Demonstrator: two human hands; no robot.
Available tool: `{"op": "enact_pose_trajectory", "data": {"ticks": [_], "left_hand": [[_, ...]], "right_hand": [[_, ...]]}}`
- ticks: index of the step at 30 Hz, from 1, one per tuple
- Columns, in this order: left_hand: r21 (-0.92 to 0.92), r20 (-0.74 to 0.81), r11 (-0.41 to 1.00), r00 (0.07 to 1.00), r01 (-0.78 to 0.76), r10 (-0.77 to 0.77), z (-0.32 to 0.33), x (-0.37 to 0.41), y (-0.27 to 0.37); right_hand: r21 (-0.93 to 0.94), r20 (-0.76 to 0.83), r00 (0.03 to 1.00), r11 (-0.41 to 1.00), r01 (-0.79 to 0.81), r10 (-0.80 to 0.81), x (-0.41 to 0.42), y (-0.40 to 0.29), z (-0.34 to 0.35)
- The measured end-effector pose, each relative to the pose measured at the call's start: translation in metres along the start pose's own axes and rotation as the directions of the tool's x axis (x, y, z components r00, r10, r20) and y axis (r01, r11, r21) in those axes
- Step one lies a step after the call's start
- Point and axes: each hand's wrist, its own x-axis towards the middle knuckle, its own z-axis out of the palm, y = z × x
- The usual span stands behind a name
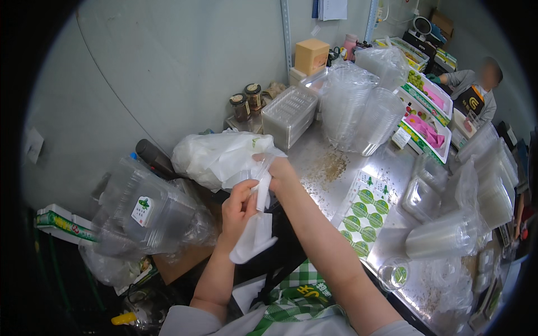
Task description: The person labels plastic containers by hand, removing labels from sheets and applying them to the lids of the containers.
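My left hand (240, 208) pinches a strip of thin white plastic bag (253, 239), whose loose end hangs below the fingers. Just above and to the right, my right hand (277, 170) grips the gathered neck of the same plastic; its fingertips are partly hidden behind it. Against the wall, a bulging white plastic bag (218, 153) lies at the back edge of the metal table, touching or joined to what I hold; I cannot tell which. A sheet of round green stickers (365, 210) lies on the table to the right of my right forearm.
Stacked clear containers (290, 113), bagged clear cups (346, 105) and two dark jars (247, 101) stand behind. Clear tubs (164, 214) are at left beside a dark bottle (153, 157). Foam fruit boxes (426, 134) sit at right; beyond them is a co-worker (473, 94). Brown crumbs (330, 166) dot the metal table (311, 153).
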Motion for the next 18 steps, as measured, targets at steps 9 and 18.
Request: {"op": "enact_pose_trajectory", "data": {"ticks": [9, 18], "left_hand": [[-0.187, -0.372, 0.982, 0.926, -0.004, -0.067, 0.011, 0.002, -0.024], [-0.315, -0.765, 0.934, 0.627, -0.169, -0.144, -0.008, 0.060, -0.066]], "right_hand": [[-0.193, -0.226, 0.835, 0.863, 0.466, -0.502, 0.022, 0.046, 0.025], [-0.933, 0.334, 0.724, -0.104, 0.343, -0.604, 0.081, 0.088, 0.019]]}}
